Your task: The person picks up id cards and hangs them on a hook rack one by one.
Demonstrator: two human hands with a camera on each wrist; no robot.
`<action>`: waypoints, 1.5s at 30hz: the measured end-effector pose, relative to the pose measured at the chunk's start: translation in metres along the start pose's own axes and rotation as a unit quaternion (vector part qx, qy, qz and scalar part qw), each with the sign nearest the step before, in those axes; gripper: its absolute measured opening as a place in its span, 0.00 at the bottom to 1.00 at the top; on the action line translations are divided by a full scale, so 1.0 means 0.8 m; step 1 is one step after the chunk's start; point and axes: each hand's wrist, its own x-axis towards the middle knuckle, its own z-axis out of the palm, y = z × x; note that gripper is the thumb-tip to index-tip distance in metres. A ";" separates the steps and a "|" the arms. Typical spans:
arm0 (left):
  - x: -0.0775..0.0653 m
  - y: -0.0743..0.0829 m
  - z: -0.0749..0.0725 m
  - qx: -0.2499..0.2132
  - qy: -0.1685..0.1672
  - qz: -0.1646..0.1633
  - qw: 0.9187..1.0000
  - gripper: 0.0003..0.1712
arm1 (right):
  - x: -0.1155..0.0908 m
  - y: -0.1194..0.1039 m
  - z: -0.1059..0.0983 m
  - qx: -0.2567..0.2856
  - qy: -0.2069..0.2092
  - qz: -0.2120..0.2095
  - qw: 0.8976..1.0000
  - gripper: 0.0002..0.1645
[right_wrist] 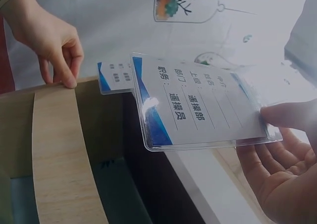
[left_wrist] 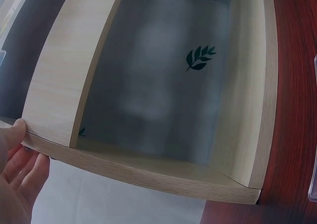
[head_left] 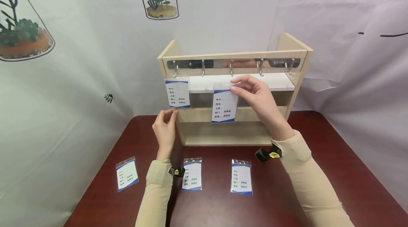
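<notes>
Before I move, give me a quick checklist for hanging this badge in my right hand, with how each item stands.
1. Right hand pinching the held badge near its top edge: ok.
2. Held badge upright, print facing the head camera: ok.
3. Left hand pinching the rack at its left side: ok.
4. Second hook from the left bare: ok.
5. Held badge level with the hooks: not ok, its top edge sits below them in the head view.
6. Held badge's slot lined up with a hook: cannot tell.
</notes>
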 end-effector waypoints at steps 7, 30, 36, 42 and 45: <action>0.004 0.001 0.003 -0.001 -0.001 0.004 1.000 0.15 | 0.009 -0.009 0.005 0.009 0.010 -0.023 1.000 0.12; 0.002 0.004 0.004 -0.001 0.004 0.004 1.000 0.15 | 0.045 -0.027 0.049 0.039 0.024 -0.005 0.999 0.10; -0.003 0.000 -0.002 -0.001 0.014 -0.010 1.000 0.14 | 0.052 -0.024 0.060 0.028 0.008 0.004 1.000 0.12; -0.002 0.002 -0.001 -0.007 0.019 -0.004 1.000 0.15 | 0.055 -0.022 0.064 0.025 -0.002 0.007 1.000 0.13; -0.001 0.004 0.001 -0.012 0.015 -0.006 1.000 0.14 | 0.055 -0.022 0.062 0.023 -0.002 0.009 1.000 0.13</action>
